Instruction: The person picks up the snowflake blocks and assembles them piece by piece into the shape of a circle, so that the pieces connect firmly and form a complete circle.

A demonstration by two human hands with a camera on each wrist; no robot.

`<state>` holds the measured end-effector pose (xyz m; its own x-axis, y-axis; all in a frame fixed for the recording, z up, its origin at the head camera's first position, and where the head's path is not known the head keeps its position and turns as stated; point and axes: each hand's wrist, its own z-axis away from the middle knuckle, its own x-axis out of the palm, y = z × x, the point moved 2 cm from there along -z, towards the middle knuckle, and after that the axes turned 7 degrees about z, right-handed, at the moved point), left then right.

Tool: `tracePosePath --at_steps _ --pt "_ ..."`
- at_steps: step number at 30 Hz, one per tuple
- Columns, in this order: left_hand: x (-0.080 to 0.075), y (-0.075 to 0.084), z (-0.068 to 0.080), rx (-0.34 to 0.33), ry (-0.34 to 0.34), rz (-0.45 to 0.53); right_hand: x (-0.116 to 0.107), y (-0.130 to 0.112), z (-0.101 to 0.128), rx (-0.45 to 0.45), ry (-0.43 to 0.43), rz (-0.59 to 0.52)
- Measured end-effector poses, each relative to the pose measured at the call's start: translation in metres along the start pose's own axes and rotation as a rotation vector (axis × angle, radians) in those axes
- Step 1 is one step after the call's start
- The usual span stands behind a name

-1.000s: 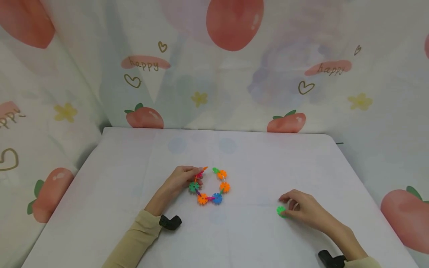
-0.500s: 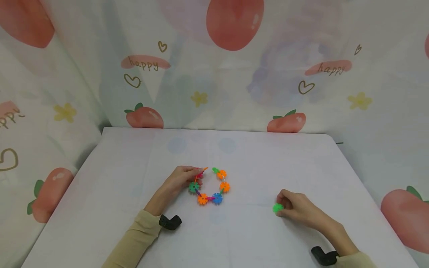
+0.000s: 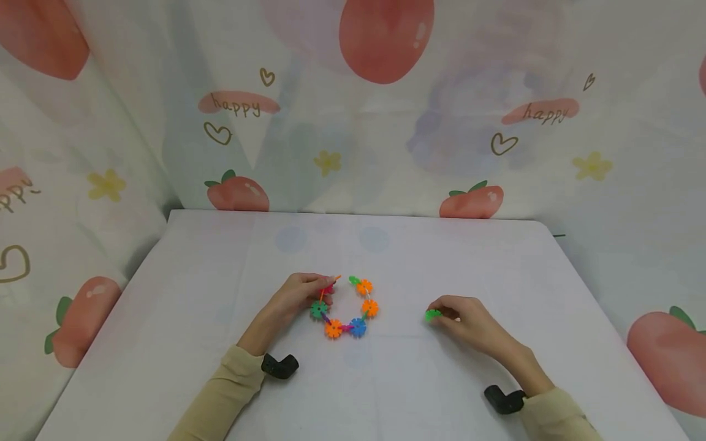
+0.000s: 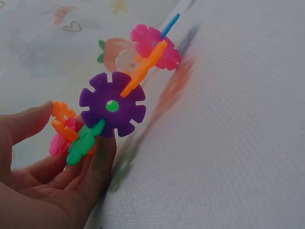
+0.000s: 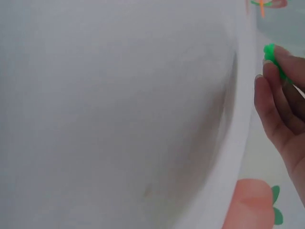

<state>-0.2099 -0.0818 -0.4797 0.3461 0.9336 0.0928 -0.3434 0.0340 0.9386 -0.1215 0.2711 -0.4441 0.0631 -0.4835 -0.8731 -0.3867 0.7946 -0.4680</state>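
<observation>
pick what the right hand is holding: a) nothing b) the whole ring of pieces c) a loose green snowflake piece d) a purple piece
c: the right hand pinches a loose green piece at its fingertips, apart from the chain of pieces that the left hand holds.

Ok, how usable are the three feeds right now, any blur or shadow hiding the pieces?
Head view: even, soft light, no glare; the snowflake chain and the green piece are small but distinct. Left wrist view: the purple disc is sharp, the far pieces and the tablecloth blur. Right wrist view: mostly blank cloth, soft focus; the green piece sits at the edge under the right hand's fingers.
</observation>
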Motion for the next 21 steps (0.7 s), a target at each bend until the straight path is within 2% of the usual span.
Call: tracePosePath --at_steps 8,14,21 --pt "0.000 0.001 0.001 0.001 -0.005 0.001 0.007 -0.014 -0.033 0.002 -0.041 -0.106" --pt "0.000 0.000 0.001 0.006 -0.003 -0.010 0.015 -0.028 -0.059 -0.044 -0.052 -0.199" --pt "0.000 0.000 -0.001 -0.005 -0.003 0.006 0.026 -0.045 -0.084 -0.068 -0.036 -0.216"
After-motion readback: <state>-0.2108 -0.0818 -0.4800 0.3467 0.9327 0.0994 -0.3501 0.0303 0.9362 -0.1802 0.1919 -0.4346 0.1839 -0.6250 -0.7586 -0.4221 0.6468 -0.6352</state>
